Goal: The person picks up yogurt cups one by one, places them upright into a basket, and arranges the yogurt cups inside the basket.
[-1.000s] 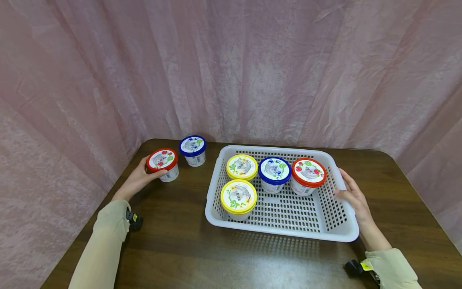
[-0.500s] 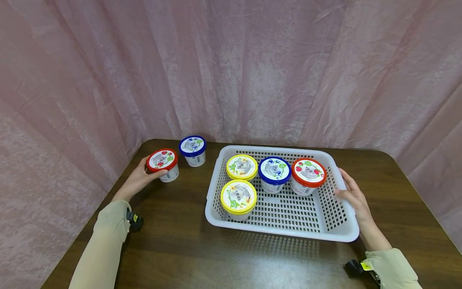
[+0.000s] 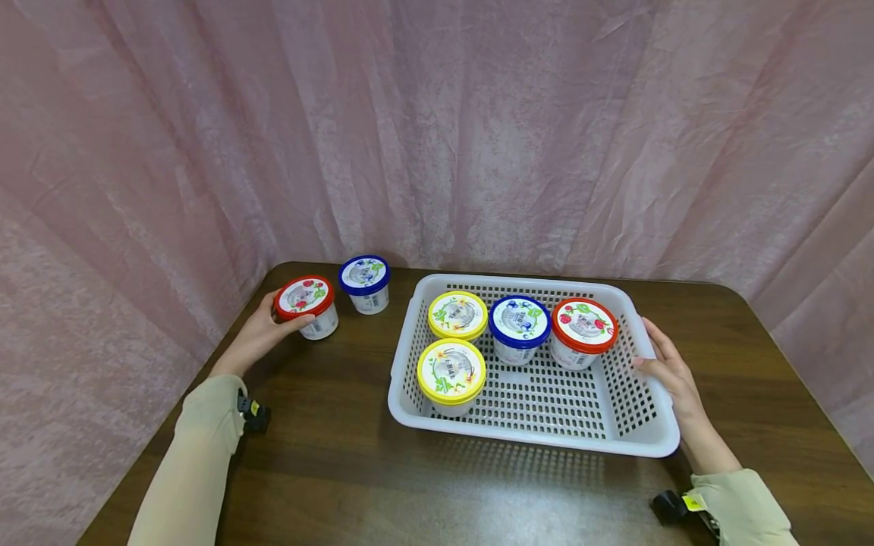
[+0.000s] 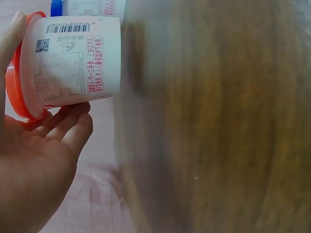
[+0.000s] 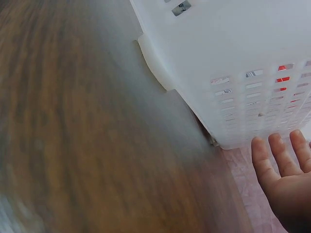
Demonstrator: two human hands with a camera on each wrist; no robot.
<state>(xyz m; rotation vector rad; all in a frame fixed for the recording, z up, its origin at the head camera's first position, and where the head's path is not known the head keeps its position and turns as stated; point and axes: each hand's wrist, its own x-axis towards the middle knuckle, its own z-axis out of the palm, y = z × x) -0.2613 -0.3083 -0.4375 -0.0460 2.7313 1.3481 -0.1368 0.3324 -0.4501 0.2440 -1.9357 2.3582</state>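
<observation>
White basket (image 3: 532, 437) holds four lidded tubs (image 3: 520, 320), right hand (image 3: 672, 375) gripping its right rim; left hand (image 3: 262, 334) grasps red-lidded tub (image 3: 319, 324) to left, shifted slightly since before.

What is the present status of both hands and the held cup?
Left hand gripping red-lidded cup. Right hand holding basket. Possible obstacle: blue-lidded cup on table nearby.

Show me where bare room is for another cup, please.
Inside the basket, right of the front yellow cup, the floor is bare; so is the table between the left wrist camera and the basket. Its back row is crowded.
</observation>
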